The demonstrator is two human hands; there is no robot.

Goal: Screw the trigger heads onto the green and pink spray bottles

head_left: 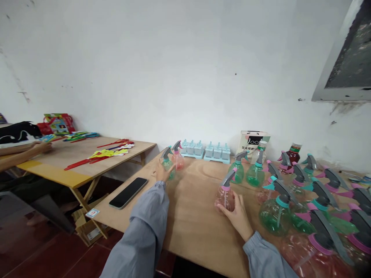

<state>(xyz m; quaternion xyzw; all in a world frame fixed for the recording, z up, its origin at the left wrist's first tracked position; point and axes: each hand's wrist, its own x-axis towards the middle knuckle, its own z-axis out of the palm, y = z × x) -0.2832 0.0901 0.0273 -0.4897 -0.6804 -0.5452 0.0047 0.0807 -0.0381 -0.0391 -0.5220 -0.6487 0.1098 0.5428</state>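
Note:
My left hand [162,172] is wrapped round a green spray bottle [169,165] with a grey and teal trigger head, at the far side of the wooden table. Right beside that bottle stands a pink spray bottle [177,159]. Nearer to me, my right hand [238,217] grips another pink spray bottle [223,197] from its right side, thumb in front; its base is at the tabletop. Several more green and pink spray bottles, among them a large green one [275,216], crowd the table to the right of this hand.
A black phone [129,193] lies on the table [197,227] at left. Light-blue ice pop moulds [217,152], a printed box [246,143] and a dark red bottle [292,156] stand by the wall. Another person's hand [42,148] is at the neighbouring table [84,154], which bears colourful flat items.

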